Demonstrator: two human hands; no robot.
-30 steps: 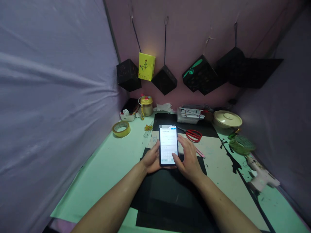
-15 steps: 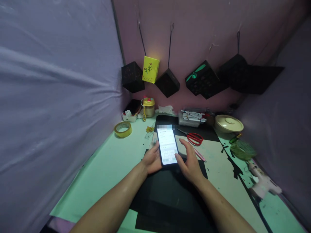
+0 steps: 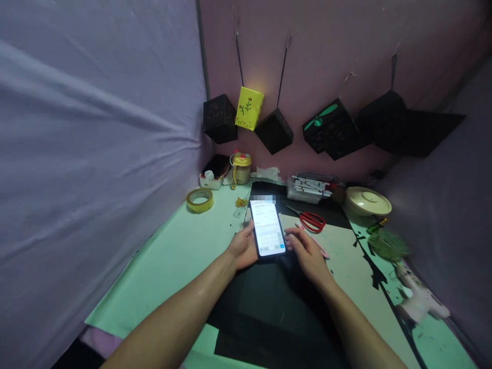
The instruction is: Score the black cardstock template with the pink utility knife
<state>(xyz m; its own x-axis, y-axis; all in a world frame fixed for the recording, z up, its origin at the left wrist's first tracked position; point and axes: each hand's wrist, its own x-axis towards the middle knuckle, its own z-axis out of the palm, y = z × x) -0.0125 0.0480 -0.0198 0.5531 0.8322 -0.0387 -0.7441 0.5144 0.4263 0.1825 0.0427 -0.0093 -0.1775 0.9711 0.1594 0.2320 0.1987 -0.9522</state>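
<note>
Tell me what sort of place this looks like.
Probably a small craft corner, perhaps at home: there are red-handled scissors, a roll of tape, and a yellow box with a plant drawing hanging by the wall.

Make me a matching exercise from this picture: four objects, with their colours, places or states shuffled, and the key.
1. Phone
2. Scissors
3. Roll of tape
4. Yellow box

A. Flat on the green tabletop
B. Hanging, with drawn plants on it
C. Lit up, in the left hand
D. Red-handled

Pairs: 1-C, 2-D, 3-A, 4-B
</note>
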